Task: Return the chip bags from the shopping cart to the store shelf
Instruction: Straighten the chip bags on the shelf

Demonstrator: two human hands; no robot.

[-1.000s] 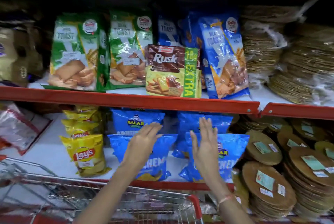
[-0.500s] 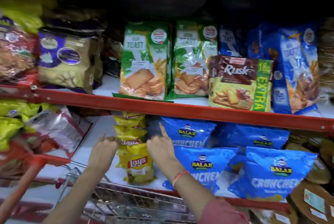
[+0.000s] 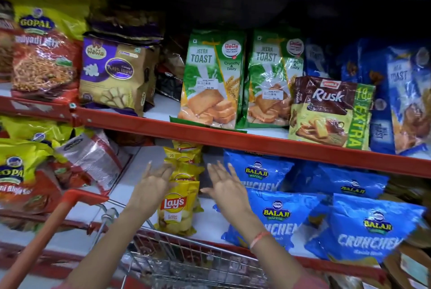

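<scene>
I see my left hand point(image 3: 151, 186) and right hand point(image 3: 225, 187) open, flanking the light, crushable Lay's bags point(image 3: 180, 193); I'd press their sides gently.

A grocery shop aisle: 2 red-edged shelves point(image 3: 233, 134) stacked with packaged snacks, Jeera Toast packs point(image 3: 210, 79) carrying printed price stickers point(image 3: 207, 84), and a wire shopping cart point(image 3: 186, 263) parked in front
</scene>
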